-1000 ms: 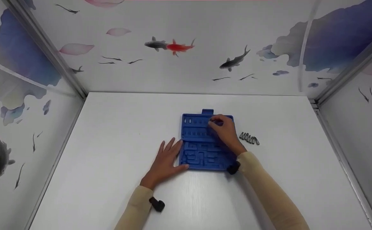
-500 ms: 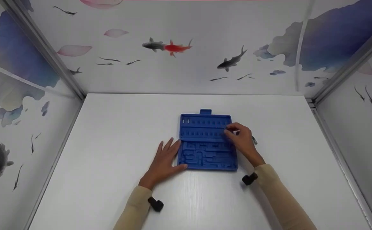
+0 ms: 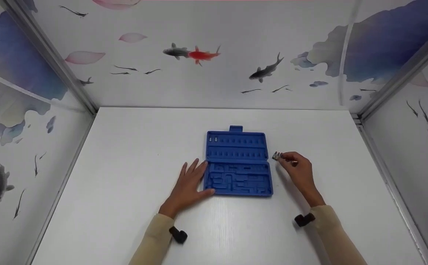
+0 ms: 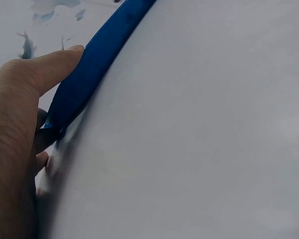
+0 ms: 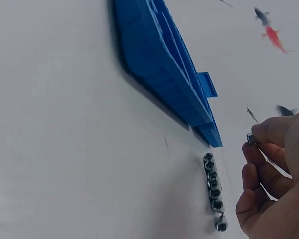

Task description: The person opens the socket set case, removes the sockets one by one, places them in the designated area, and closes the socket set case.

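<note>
One socket (image 5: 249, 139) pinched in right hand (image 3: 299, 170) grip; left hand (image 3: 189, 184) flat against tray (image 3: 236, 162).

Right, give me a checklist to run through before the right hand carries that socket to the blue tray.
1. Socket pinched in right hand: ok.
2. Left hand steadies blue tray at its left edge: ok.
3. Tray flat on table: ok.
4. Empty slots in the top rows: ok.
5. Socket size matches a slot: cannot tell.
6. Remaining sockets lined up right of tray: ok.
</note>
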The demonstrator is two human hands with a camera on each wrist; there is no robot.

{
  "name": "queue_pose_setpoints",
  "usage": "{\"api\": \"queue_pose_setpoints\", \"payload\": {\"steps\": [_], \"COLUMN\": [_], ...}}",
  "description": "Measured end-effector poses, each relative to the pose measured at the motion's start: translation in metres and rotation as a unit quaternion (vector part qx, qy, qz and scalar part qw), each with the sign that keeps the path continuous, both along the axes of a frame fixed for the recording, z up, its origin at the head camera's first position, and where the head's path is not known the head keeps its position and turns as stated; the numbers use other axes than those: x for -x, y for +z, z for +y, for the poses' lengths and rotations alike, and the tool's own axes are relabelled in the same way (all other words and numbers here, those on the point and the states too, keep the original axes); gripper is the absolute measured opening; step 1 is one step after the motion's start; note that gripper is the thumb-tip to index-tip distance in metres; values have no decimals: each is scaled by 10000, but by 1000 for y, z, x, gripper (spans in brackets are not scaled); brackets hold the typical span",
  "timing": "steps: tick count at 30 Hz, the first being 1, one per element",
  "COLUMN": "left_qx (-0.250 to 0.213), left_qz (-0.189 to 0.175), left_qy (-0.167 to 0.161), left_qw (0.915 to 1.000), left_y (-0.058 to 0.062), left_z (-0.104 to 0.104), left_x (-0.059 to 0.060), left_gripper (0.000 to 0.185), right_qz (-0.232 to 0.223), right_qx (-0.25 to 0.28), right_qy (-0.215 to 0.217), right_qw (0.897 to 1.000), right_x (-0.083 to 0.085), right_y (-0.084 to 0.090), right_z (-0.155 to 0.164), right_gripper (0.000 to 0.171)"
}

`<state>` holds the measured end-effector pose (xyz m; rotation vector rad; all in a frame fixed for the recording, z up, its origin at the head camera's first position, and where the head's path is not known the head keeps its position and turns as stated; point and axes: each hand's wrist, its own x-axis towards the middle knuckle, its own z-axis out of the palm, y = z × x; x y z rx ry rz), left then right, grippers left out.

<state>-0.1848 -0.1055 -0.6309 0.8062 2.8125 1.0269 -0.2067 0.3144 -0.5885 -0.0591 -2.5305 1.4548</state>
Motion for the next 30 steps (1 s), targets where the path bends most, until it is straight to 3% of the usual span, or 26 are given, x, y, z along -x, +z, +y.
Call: {"api": "queue_pose_setpoints", "payload": {"steps": [14,21,30], "left_qx": [-73,-86,40], "left_qz": [12,-8,-3], "left_qy": [1,-3,-13], "left_qw": [10000,10000,10000], "left_y": [1,-1,-2], "left_z": [-1,-1,-1], "left_x": [0,0,1], "left_gripper": [104,105,105], "right_qz": [-219,-630,-642], "right_qx": [-309,-374,-596], "right_qy": [-826,-771,-1119], "right_qw": [9959,9943,9899], "right_x": [-24,-27,-18], "right_y": [-17,-18,-20], "right_z": [49,48,37], "right_gripper": [21,28,25]}}
